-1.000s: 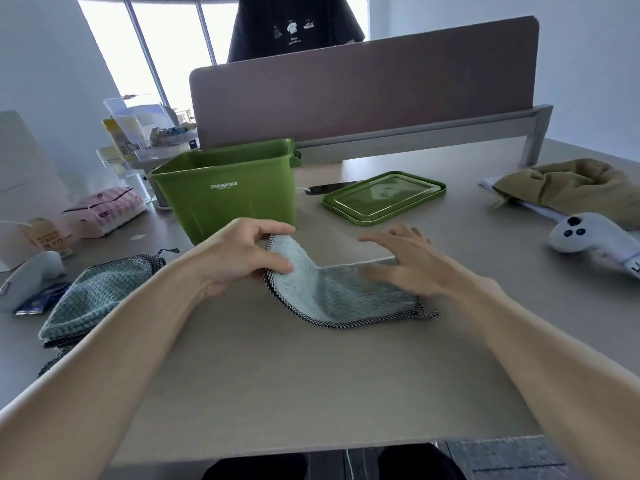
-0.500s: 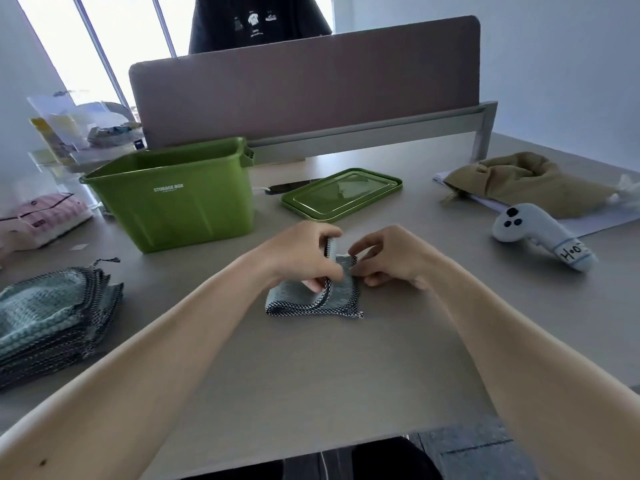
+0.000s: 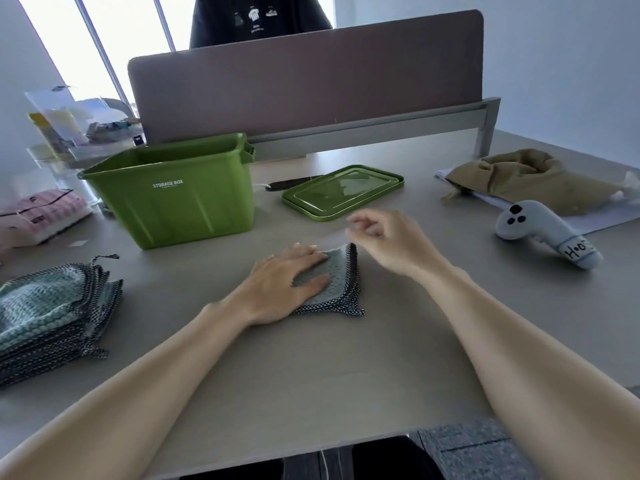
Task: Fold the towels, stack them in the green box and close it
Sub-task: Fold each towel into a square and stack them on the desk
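With my left hand (image 3: 284, 282) pressing flat on the folded grey-green woven towel with black dotted edging (image 3: 341, 275) mid-surface (image 3: 311, 368) and my right hand (image 3: 384, 237) hovering loosely curled and empty, I judge the fold complete, so the next move must lift it into the open green plastic storage box (image 3: 173, 199) toward the far-left edge.

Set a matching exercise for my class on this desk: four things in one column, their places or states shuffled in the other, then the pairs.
1. green box
2. lid
3. folded towel
4. towel pile

A. pressed under the left hand
B. stands open
C. heaped at the left edge of the desk
D. lies flat, right of the box

Pairs: 1-B, 2-D, 3-A, 4-C
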The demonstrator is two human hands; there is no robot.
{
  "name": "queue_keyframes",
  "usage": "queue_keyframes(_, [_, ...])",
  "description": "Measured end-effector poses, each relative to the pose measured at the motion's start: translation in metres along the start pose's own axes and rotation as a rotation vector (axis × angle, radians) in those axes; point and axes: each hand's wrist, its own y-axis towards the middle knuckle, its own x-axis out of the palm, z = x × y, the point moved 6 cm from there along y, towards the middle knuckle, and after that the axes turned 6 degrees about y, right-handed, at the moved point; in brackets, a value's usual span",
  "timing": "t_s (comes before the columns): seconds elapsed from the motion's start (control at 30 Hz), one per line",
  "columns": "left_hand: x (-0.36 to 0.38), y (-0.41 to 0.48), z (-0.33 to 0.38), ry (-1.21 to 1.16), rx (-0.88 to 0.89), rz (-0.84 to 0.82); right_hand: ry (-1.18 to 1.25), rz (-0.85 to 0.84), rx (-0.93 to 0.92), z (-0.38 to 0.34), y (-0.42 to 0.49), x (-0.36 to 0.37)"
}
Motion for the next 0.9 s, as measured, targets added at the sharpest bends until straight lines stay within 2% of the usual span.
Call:
queue_keyframes(0.13, [0.009, 0.002, 0.0, 0.113, -0.019, -0.115, -0.115, -0.453, -0.093, -0.011, -0.014, 0.043])
queue_keyframes(0.2, [0.011, 0.001, -0.003, 0.16, -0.048, -0.17, -0.318, -0.568, -0.087, -0.006, -0.018, 0.052])
queue_keyframes(0.3, [0.011, 0.0, -0.01, 0.168, -0.1, -0.212, -0.541, -0.655, 0.026, 0.004, -0.02, 0.05])
queue_keyframes(0.37, [0.009, -0.002, -0.015, 0.072, -0.134, -0.175, -0.578, -0.687, 0.062, 0.003, -0.022, 0.049])
queue_keyframes(0.47, [-0.013, -0.008, -0.027, -0.249, -0.25, 0.158, -0.597, -0.697, 0.062, 0.0, -0.023, 0.049])
queue_keyframes(0.53, [-0.025, -0.014, -0.035, -0.255, -0.34, 0.332, -0.603, -0.698, 0.061, 0.0, -0.023, 0.05])
queue_keyframes(0.6, [-0.024, -0.015, -0.038, -0.216, -0.396, 0.288, -0.595, -0.696, 0.06, -0.001, -0.024, 0.049])
queue_keyframes(0.63, [-0.021, -0.013, -0.04, -0.277, -0.412, 0.248, -0.589, -0.697, 0.059, -0.002, -0.024, 0.049])
queue_keyframes(0.77, [-0.018, -0.011, -0.034, -0.816, -0.367, 0.247, -0.564, -0.688, 0.02, -0.005, -0.026, 0.047])
queue_keyframes(0.9, [-0.022, -0.013, -0.025, -1.094, -0.257, 0.285, -0.509, -0.646, -0.013, -0.007, -0.024, 0.047])
